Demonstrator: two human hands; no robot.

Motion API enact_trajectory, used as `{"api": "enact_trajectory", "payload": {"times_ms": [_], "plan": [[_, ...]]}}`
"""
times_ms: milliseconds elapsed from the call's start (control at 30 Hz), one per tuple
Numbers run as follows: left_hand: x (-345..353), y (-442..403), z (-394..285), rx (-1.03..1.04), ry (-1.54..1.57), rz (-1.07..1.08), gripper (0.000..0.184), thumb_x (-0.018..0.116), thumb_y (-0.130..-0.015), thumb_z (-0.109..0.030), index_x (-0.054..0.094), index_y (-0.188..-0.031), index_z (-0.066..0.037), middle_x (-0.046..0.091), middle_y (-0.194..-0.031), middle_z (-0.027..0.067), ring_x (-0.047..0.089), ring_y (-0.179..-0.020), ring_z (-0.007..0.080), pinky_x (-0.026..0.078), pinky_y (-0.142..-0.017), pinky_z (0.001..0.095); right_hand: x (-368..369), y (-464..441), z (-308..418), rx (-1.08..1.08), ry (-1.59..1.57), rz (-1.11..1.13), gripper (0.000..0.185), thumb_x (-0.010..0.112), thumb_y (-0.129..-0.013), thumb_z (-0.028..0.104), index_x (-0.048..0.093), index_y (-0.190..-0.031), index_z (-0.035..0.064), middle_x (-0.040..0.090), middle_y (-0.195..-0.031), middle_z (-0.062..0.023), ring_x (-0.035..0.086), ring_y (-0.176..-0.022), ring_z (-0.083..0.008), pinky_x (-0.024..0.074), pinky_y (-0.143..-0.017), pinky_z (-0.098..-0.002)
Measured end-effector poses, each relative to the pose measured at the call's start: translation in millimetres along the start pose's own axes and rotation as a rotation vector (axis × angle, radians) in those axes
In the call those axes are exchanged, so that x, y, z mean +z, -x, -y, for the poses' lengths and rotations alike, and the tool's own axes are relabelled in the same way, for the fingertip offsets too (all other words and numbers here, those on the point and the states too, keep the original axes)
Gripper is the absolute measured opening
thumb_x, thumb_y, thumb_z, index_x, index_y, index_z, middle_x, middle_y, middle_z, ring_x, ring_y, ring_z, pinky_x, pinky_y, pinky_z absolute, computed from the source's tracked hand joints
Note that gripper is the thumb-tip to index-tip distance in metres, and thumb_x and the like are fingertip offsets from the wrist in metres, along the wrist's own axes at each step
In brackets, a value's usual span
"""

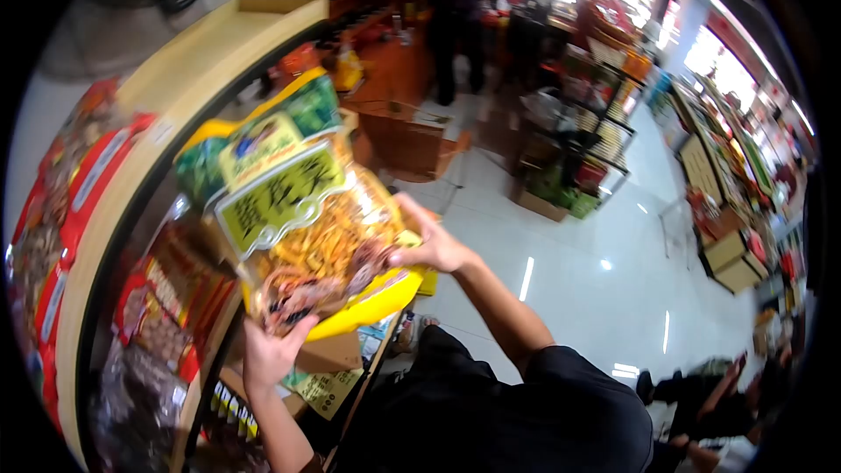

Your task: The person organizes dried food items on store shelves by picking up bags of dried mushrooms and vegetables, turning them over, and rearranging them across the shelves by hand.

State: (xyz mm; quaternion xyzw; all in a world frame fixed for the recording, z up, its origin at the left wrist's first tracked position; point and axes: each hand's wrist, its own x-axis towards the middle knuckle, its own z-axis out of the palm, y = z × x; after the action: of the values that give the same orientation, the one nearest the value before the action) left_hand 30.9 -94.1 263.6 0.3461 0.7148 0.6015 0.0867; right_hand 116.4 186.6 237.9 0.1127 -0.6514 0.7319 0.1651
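A large bag of dried food (pixel 328 232), with a clear window and a green and yellow print, is held up in front of the wooden shelf. My left hand (pixel 270 355) grips its lower left corner, thumb on the front. On the bag's right side, my right hand (pixel 431 241) closes around the edge, thumb also in front. Through the window show orange-yellow strips, with darker reddish-brown pieces toward the bottom. The bag is tilted, its green top leaning up and to the left. The fingers behind the bag are hidden.
The wooden shelf (pixel 88 236) at left carries red-edged bags (pixel 79 175) and more packets (pixel 166 298). A cardboard box (pixel 399 144) stands on the floor beyond. A person (pixel 455 17) stands at the back. Display racks (pixel 600 123) and counters (pixel 718 166) line the right; people sit at lower right.
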Motion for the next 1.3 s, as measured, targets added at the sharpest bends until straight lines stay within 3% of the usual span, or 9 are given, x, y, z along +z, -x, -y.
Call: {"api": "enact_trajectory", "payload": {"times_ms": [100,233,367,433,700,733,1033,1167,1300], "plan": [[-17,-28,-13,0.018,-0.199,-0.084,0.041,0.076,-0.077,-0.009,0.052,-0.106,0.007,0.064,-0.102,0.0149,0.063,-0.085,0.0171,0.05,-0.076,0.0315,-6,-45,7,-0.039,-0.137,0.006,0.066,0.079,-0.073,0.014,0.041,-0.127,0.0059,0.054,-0.113,-0.0048,0.05,-0.108,-0.0144,0.0402,-0.097,-0.0308],[-32,-74,-46,0.119,-0.01,-0.078,0.034,0.073,-0.078,-0.004,0.055,-0.104,0.009,0.065,-0.101,0.0142,0.063,-0.087,0.0172,0.051,-0.078,0.0306,-9,-108,14,-0.083,-0.188,0.043,0.075,0.08,-0.069,0.02,0.037,-0.128,0.0032,0.056,-0.116,-0.0105,0.057,-0.106,-0.0184,0.0481,-0.094,-0.034],[-51,-121,-73,0.202,-0.004,-0.025,0.029,0.069,-0.079,0.002,0.056,-0.104,0.007,0.064,-0.103,0.0115,0.062,-0.09,0.0147,0.051,-0.08,0.0287,-8,-161,40,-0.119,-0.248,0.109,0.058,0.072,-0.08,0.013,0.039,-0.127,0.0023,0.06,-0.108,-0.0102,0.062,-0.097,-0.0165,0.0539,-0.081,-0.03],[-66,-155,-69,0.282,-0.051,-0.033,0.03,0.07,-0.078,0.0,0.059,-0.105,0.006,0.066,-0.099,0.0116,0.063,-0.087,0.0136,0.051,-0.081,0.0283,-20,-196,44,-0.139,-0.155,0.134,0.055,0.07,-0.082,0.017,0.04,-0.125,-0.0014,0.062,-0.1,-0.0114,0.065,-0.081,-0.0158,0.0557,-0.069,-0.0267],[-89,-236,-101,0.305,-0.167,-0.189,0.034,0.068,-0.079,0.001,0.06,-0.112,0.004,0.066,-0.105,0.0081,0.062,-0.092,0.0132,0.048,-0.085,0.0276,-39,-317,76,-0.062,0.26,0.119,0.044,0.063,-0.09,0.029,0.055,-0.114,-0.0073,0.065,-0.088,-0.007,0.061,-0.065,-0.009,0.05,-0.055,-0.0226],[-93,-246,-100,0.309,-0.168,-0.195,0.033,0.068,-0.079,0.0,0.06,-0.111,0.004,0.066,-0.104,0.008,0.062,-0.091,0.0131,0.048,-0.085,0.0275,-31,-322,83,-0.166,0.294,0.102,0.048,0.062,-0.09,0.034,0.056,-0.114,-0.0075,0.065,-0.085,-0.0071,0.059,-0.064,-0.0081,0.0479,-0.054,-0.0231],[-136,-328,-106,0.092,-0.598,-0.358,0.03,0.072,-0.078,-0.015,0.066,-0.1,0.005,0.069,-0.097,0.0094,0.063,-0.083,0.0132,0.048,-0.077,0.0278,-45,-446,55,-0.288,0.679,0.07,0.064,0.059,-0.087,0.051,0.061,-0.101,-0.0116,0.065,-0.086,-0.0166,0.061,-0.077,-0.0204,0.0478,-0.07,-0.0356],[-155,-352,-95,0.035,-0.738,-0.425,0.037,0.075,-0.076,-0.023,0.067,-0.102,0.002,0.07,-0.095,0.0126,0.065,-0.086,0.0193,0.047,-0.08,0.0313,-33,-475,41,-0.325,0.884,0.042,0.062,0.053,-0.089,0.054,0.064,-0.087,-0.007,0.064,-0.082,-0.0252,0.062,-0.078,-0.0355,0.0483,-0.074,-0.0418],[-157,-362,-93,0.022,-0.883,-0.471,0.04,0.073,-0.077,-0.026,0.065,-0.103,0.002,0.069,-0.098,0.0166,0.066,-0.091,0.025,0.047,-0.081,0.0338,-22,-492,39,-0.425,0.985,0.011,0.058,0.049,-0.091,0.052,0.066,-0.085,-0.0029,0.065,-0.082,-0.0249,0.062,-0.082,-0.0392,0.0481,-0.077,-0.0439]]}}
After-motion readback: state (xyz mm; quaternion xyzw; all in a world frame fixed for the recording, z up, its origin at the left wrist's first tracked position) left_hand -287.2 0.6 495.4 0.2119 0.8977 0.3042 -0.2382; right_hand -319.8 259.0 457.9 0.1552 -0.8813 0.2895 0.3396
